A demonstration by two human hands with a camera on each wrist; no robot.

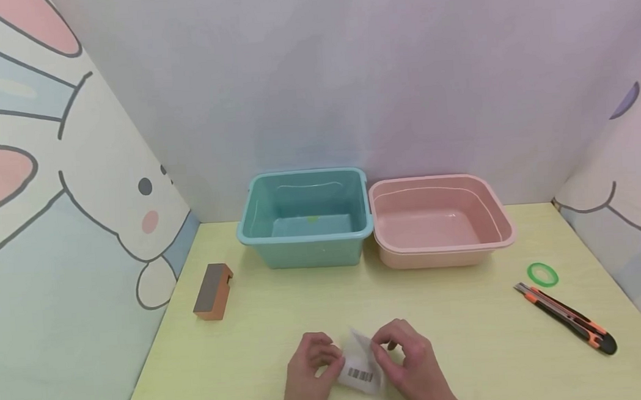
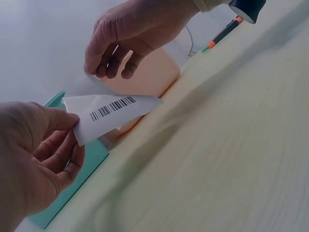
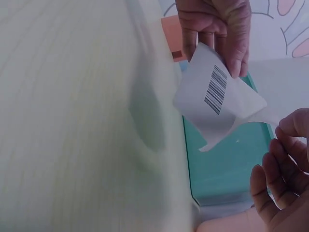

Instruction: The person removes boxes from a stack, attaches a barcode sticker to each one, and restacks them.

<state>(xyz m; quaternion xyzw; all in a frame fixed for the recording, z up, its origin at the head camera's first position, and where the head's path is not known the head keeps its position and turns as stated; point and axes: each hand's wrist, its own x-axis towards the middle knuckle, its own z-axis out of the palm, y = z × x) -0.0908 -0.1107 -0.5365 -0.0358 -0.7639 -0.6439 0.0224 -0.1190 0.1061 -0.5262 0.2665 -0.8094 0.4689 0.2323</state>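
A white barcode label (image 1: pixel 359 375) is held just above the table in front of me. My left hand (image 1: pixel 311 375) pinches one edge of it between thumb and fingers. With thumb and index finger, my right hand (image 1: pixel 413 365) pinches a corner of a thin, pale sheet (image 2: pixel 89 86) that stands up from the label's far side. In the left wrist view the barcode (image 2: pixel 113 108) faces the camera. The right wrist view shows the white sheet (image 3: pixel 195 99) bent, its edge stretching to the right fingertips. Whether the sheet and label are still joined is hard to tell.
Behind the hands stand a teal basin (image 1: pixel 307 250) and a pink basin (image 1: pixel 440 259), side by side. An orange block with a dark top (image 1: pixel 213 292) lies at left. At right are a green ring-shaped roll (image 1: pixel 542 274) and an orange-black utility knife (image 1: pixel 567 319).
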